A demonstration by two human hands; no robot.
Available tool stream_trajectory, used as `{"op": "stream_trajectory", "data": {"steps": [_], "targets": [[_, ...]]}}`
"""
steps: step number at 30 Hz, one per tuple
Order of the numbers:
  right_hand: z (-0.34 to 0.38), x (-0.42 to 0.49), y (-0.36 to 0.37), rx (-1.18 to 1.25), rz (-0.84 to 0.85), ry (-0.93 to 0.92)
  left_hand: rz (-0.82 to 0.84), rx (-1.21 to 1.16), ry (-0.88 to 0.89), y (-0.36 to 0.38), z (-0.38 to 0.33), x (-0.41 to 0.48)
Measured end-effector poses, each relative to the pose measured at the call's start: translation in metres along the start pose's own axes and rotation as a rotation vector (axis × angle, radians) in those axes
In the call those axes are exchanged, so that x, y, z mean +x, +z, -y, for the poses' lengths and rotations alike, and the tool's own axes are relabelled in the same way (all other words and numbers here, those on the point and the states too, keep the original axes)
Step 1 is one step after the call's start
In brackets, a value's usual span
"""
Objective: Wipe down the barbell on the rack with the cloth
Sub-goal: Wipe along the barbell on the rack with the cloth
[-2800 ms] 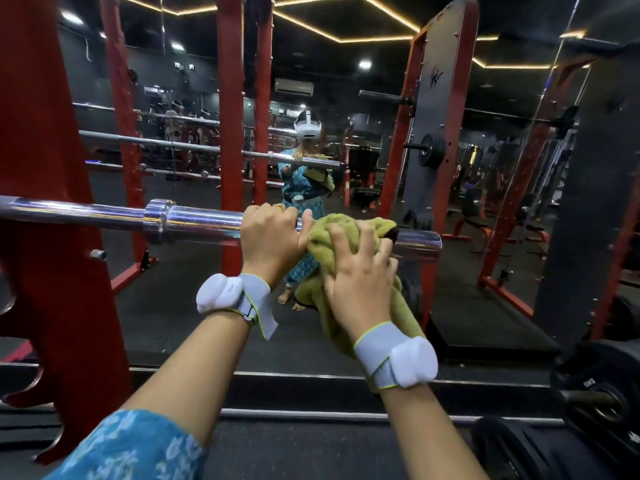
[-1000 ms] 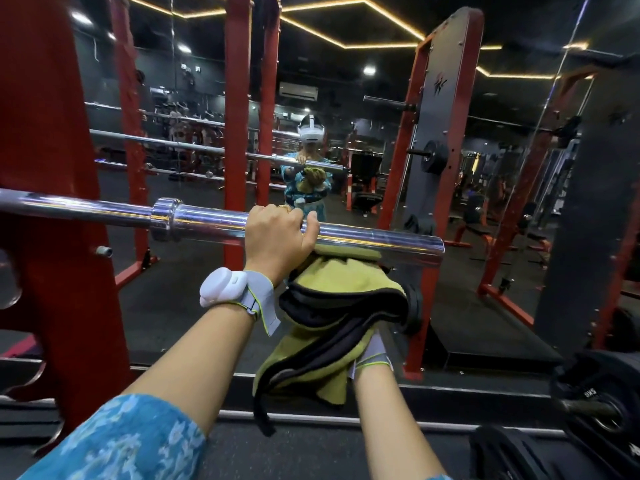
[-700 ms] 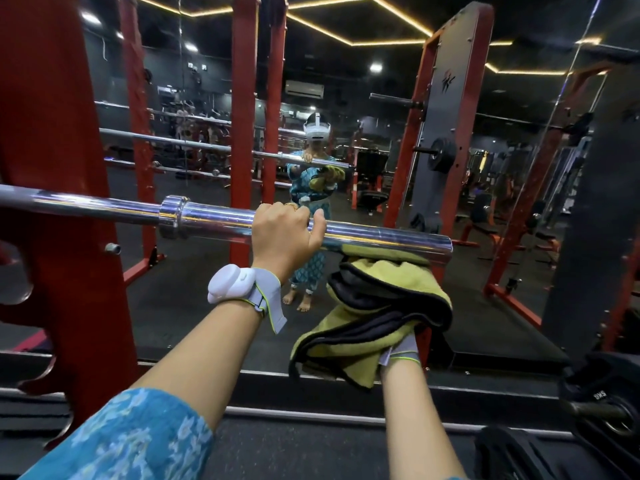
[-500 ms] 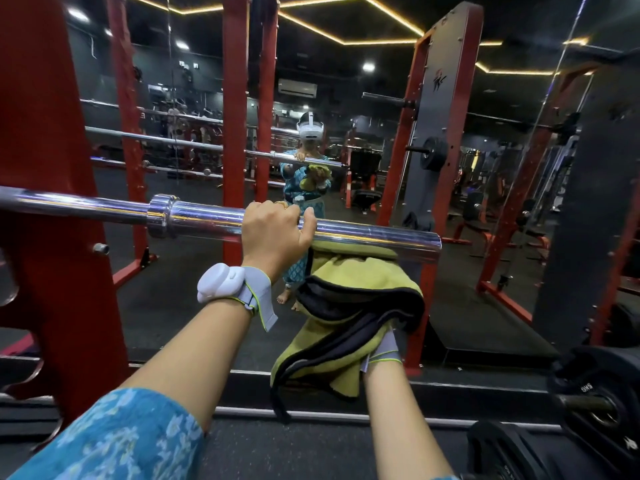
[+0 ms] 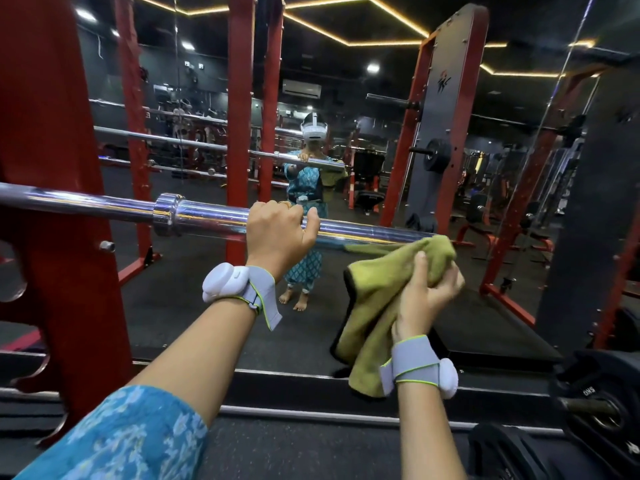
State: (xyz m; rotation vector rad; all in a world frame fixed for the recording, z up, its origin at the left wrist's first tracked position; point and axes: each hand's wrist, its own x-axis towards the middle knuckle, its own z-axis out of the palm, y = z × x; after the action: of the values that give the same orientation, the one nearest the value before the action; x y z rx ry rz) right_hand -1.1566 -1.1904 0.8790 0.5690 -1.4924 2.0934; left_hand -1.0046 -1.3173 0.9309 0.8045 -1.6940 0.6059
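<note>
A chrome barbell (image 5: 207,218) lies across the red rack (image 5: 62,209), its thick sleeve running right from a collar. My left hand (image 5: 277,233) grips the sleeve from above, fingers curled over it. My right hand (image 5: 427,289) holds a bunched green cloth with dark edging (image 5: 377,289) at the sleeve's right end; the cloth's top covers the bar's tip and the rest hangs down below my wrist.
A wall mirror straight ahead reflects me, the bar and red uprights (image 5: 239,109). A black and red rack panel (image 5: 446,109) stands to the right. Black weight plates on a stub (image 5: 599,403) sit at lower right. Dark rubber floor lies below.
My right hand has slid the cloth from under the middle of the sleeve out to its right end and turned so the fingers show. The left hand has kept its grip.
</note>
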Motion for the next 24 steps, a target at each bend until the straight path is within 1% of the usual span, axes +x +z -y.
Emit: {"op": "stream_trajectory", "data": {"steps": [1, 2, 3, 4, 7, 8, 9, 10, 12, 14, 16, 18, 20, 24], "targets": [[0.007, -0.001, -0.004, -0.069, 0.064, -0.078, 0.001, -0.002, -0.004, 0.000, 0.000, -0.001], [0.011, 0.003, -0.006, -0.184, 0.105, -0.203, 0.002, -0.007, -0.005, 0.000, 0.000, -0.001], [0.018, 0.005, -0.007, -0.333, 0.130, -0.292, 0.004, -0.011, -0.007, 0.000, 0.000, 0.000], [0.026, 0.008, -0.007, -0.436, 0.175, -0.317, 0.008, -0.015, -0.010, 0.000, -0.001, -0.001], [0.050, 0.016, -0.002, -0.650, 0.368, -0.213, 0.019, -0.020, -0.020, -0.001, -0.001, 0.000], [0.059, 0.017, 0.002, -0.720, 0.429, -0.228, 0.023, -0.023, -0.024, -0.002, -0.001, 0.000], [0.067, 0.014, 0.006, -0.777, 0.482, -0.292, 0.020, -0.021, -0.023, -0.002, -0.001, 0.000], [0.076, 0.008, 0.010, -0.802, 0.541, -0.368, 0.022, -0.015, -0.020, -0.003, -0.001, 0.000], [0.085, -0.008, 0.019, -0.766, 0.634, -0.513, 0.053, -0.003, -0.011, -0.005, -0.001, 0.001], [0.088, -0.016, 0.022, -0.732, 0.672, -0.570, 0.072, -0.009, 0.016, -0.006, -0.001, 0.003], [0.088, -0.016, 0.024, -0.738, 0.686, -0.535, 0.097, -0.022, 0.046, -0.007, 0.004, 0.003], [0.087, -0.012, 0.024, -0.723, 0.647, -0.455, 0.120, -0.092, 0.091, -0.007, 0.006, 0.005], [0.090, -0.015, 0.030, -0.715, 0.631, -0.418, 0.130, -0.154, 0.105, -0.011, 0.013, 0.005], [0.101, -0.024, 0.042, -0.780, 0.704, -0.413, 0.065, -0.099, 0.039, -0.026, 0.041, 0.010]]}}
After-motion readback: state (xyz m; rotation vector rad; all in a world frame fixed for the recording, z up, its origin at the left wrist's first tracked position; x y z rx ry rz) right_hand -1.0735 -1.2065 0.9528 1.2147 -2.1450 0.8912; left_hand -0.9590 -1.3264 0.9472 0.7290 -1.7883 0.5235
